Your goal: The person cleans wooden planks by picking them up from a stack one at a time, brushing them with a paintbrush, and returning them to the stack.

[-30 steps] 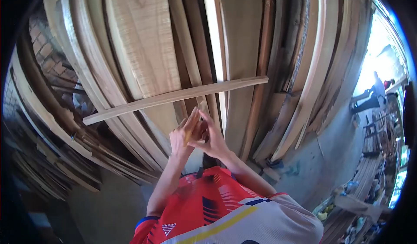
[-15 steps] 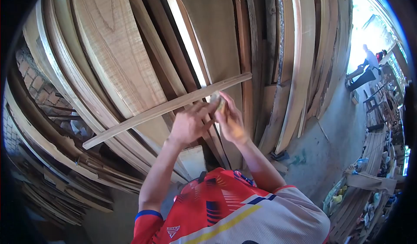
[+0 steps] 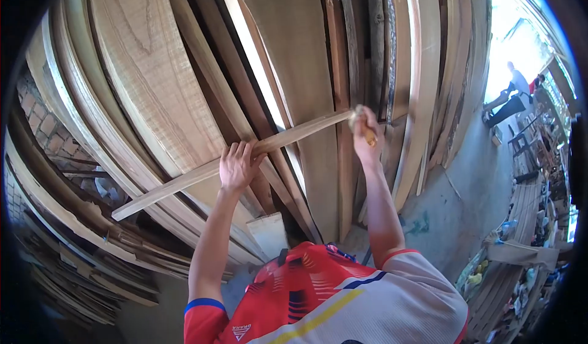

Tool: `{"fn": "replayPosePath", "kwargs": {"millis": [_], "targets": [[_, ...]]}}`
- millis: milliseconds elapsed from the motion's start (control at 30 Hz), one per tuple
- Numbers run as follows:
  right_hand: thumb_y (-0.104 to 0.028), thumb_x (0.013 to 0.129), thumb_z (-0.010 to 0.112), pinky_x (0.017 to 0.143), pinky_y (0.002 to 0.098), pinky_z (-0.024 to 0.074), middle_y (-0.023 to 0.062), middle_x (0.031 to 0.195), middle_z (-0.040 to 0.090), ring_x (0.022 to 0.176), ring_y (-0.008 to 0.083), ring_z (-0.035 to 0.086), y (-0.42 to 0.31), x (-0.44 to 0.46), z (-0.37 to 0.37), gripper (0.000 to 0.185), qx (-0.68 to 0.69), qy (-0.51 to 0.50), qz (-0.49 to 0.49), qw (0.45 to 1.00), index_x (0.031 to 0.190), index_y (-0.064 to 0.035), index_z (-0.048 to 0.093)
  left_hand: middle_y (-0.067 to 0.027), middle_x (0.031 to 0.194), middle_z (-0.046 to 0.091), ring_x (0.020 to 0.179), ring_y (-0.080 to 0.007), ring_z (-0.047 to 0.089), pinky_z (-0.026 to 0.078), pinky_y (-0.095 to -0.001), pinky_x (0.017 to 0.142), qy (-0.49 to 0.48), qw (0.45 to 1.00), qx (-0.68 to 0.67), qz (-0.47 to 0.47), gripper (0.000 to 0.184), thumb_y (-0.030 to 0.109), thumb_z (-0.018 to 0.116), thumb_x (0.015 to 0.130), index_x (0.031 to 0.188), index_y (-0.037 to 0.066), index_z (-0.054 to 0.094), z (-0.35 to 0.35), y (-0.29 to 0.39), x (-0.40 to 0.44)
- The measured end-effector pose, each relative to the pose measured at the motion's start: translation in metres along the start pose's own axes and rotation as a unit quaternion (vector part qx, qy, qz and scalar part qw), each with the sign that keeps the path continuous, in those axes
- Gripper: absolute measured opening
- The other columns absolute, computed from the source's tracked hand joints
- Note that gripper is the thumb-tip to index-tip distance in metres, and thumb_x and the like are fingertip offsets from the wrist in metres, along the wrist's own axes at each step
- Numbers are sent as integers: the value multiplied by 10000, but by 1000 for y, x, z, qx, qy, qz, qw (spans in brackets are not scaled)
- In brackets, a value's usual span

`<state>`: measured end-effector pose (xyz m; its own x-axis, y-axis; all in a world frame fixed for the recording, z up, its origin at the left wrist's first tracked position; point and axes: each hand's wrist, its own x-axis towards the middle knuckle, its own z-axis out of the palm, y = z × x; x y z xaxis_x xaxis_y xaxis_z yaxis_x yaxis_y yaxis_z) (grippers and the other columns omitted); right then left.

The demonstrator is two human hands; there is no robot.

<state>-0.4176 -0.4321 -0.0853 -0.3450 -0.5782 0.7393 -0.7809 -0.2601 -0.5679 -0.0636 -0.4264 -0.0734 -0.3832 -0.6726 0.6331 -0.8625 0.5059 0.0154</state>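
A long narrow wooden strip (image 3: pixel 306 128) lies crosswise in front of tall leaning boards. My left hand (image 3: pixel 237 165) grips the strip near its middle, fingers over the upper edge and thumb toward the right. At the strip's right end is my right hand (image 3: pixel 367 137), closed around a small tool with an orange-yellow handle (image 3: pixel 370 136). The tool's front part touches or nearly touches the strip's end; blur hides its exact shape.
Wide boards (image 3: pixel 144 50) and darker planks stand behind the strip. A pale block (image 3: pixel 268 232) is below it, near my body. Thin strips are stacked at lower left. Far right, a person (image 3: pixel 517 87) sits near a bright opening, above a cluttered bench (image 3: pixel 517 221).
My hands have moved apart. The left has come down onto the strip and taken hold of it; the right has moved right with the tool to the strip's end. The view has shifted.
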Motion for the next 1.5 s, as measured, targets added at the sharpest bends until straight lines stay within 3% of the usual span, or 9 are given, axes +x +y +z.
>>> {"fn": "replayPosePath", "kwargs": {"millis": [333, 467, 600, 667, 800, 833, 1133, 1400, 1500], "targets": [[-290, 928, 717, 615, 303, 558, 92, 870, 722, 752, 170, 695, -20, -45, 16, 256, 168, -232, 23, 958, 1036, -58, 733, -40, 891, 630, 842, -229, 610, 471, -369, 746, 6, 1000, -3, 6, 383, 399, 731, 837, 1086, 119, 649, 6, -3, -2], [-438, 1027, 527, 636, 308, 537, 68, 900, 719, 783, 139, 701, 67, -25, -12, 411, 113, -13, 428, 897, 1104, -57, 662, -39, 894, 629, 835, -231, 610, 472, -371, 743, 2, 1000, -6, 1, 388, 395, 731, 839, 1098, 122, 640, 3, -2, -3], [-225, 967, 663, 668, 312, 525, 62, 865, 697, 814, 170, 679, -15, -17, -20, 178, 43, -12, 20, 999, 1003, -51, 666, -46, 902, 637, 842, -253, 608, 479, -382, 780, -25, 999, -18, -19, 371, 387, 719, 853, 1088, 111, 643, 0, 0, 2], [-139, 920, 708, 670, 309, 523, 57, 861, 686, 800, 172, 665, -21, -37, -4, 98, 157, -256, -26, 953, 907, -56, 657, -50, 907, 641, 847, -264, 606, 481, -391, 796, -38, 999, -21, -24, 375, 391, 716, 855, 1087, 106, 644, 1, 5, 0], [-130, 925, 700, 669, 299, 512, 54, 858, 671, 790, 164, 652, 76, -43, 27, 109, 109, 52, -74, 990, 851, -79, 639, -47, 905, 628, 851, -259, 600, 477, -395, 800, -35, 999, 5, -13, 430, 415, 748, 814, 1100, 116, 634, 0, 4, 3], [-140, 950, 667, 653, 303, 504, 79, 857, 671, 774, 189, 655, 102, -47, 20, 128, 86, 75, 123, 986, 857, -58, 634, -42, 897, 623, 845, -252, 598, 477, -389, 791, -31, 999, 8, -7, 433, 418, 759, 800, 1091, 124, 632, -3, 5, 4], [-138, 949, 645, 565, 363, 458, 142, 729, 561, 640, 291, 604, 8, -107, -95, 161, 77, -147, 25, 986, 868, -8, 595, -78, 955, 648, 905, -277, 614, 473, -418, 827, -72, 996, -10, 42, 418, 311, 738, 839, 1190, 119, 619, -23, 7, 11], [-95, 872, 699, 518, 370, 428, 95, 705, 532, 588, 264, 560, -143, -97, -199, 177, 242, -120, -92, 958, 774, -41, 561, -177, 538, 538, 502, -406, 588, 457, -456, 467, -199, 953, -220, -67, 472, 412, 676, 930, 1033, -32, 554, -114, 66, -62], [-135, 874, 704, 510, 370, 436, 102, 704, 551, 576, 274, 550, -161, -89, -245, 165, 80, -138, -199, 967, 807, -40, 585, -166, 545, 522, 481, -350, 563, 408, -427, 462, -242, 905, -343, -66, 458, 379, 657, 952, 1043, -57, 549, -154, 96, -100]]}}
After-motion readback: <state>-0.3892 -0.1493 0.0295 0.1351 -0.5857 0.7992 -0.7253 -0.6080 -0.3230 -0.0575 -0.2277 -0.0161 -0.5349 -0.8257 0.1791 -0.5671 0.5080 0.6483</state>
